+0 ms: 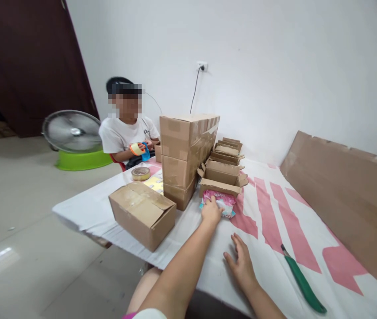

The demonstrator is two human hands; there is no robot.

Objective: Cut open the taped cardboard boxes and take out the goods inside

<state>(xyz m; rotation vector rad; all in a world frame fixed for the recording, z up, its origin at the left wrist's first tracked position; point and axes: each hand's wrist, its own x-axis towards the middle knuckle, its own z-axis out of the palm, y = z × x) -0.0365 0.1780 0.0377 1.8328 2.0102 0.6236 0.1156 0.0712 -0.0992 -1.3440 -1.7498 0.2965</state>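
My left hand [211, 210] is stretched out over a pink, white and light-blue plastic packet [226, 204], its fingers curled on the packet's top. The packet lies on the cloth against the near side of an open cardboard box [221, 186], whose flaps stand out. Nearer to me, my right hand [241, 266] hovers low over the tablecloth, fingers apart and nothing in them. A knife with a green handle [304, 281] lies to its right. A taped cardboard box [142, 212] sits left of my left forearm.
Closed boxes [177, 173] form a tall stack in the middle. More open boxes [226, 153] run back toward the wall. A tape roll [140, 173] lies at left, near a seated person [127, 137] holding tape rolls. A big cardboard sheet [344, 195] leans at right; a fan [75, 131] stands behind.
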